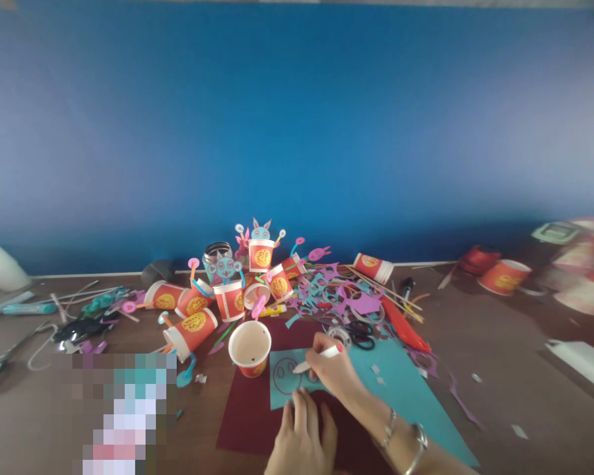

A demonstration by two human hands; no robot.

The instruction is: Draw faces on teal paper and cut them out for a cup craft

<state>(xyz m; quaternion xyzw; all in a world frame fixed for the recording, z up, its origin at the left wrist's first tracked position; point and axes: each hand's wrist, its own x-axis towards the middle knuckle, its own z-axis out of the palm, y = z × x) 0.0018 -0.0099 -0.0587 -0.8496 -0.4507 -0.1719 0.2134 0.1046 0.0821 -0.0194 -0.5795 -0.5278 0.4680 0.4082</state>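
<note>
My right hand (pixel 329 363) grips a white marker (pixel 321 357) with a red end, its tip over a small piece of light blue paper (pixel 282 394). Circular outlines with small ovals inside are drawn on that paper; my hand partly covers the second. My left hand (pixel 304 432) lies flat, fingers stretched out, with the fingertips at the paper's lower edge. Under it is a dark red sheet (pixel 242 422), and a larger light blue sheet (pixel 416 396) lies to the right. An open paper cup (pixel 250 349) stands just left of the drawing.
Behind are decorated red paper cups (pixel 230 300), some tipped over, and a heap of paper scraps (pixel 327 290). Black-handled scissors (pixel 361 334), a tape roll (pixel 339 336) and a red tool (pixel 406 323) lie nearby. A blue wall (pixel 297 132) rises behind the table. A pixelated patch hides the lower left.
</note>
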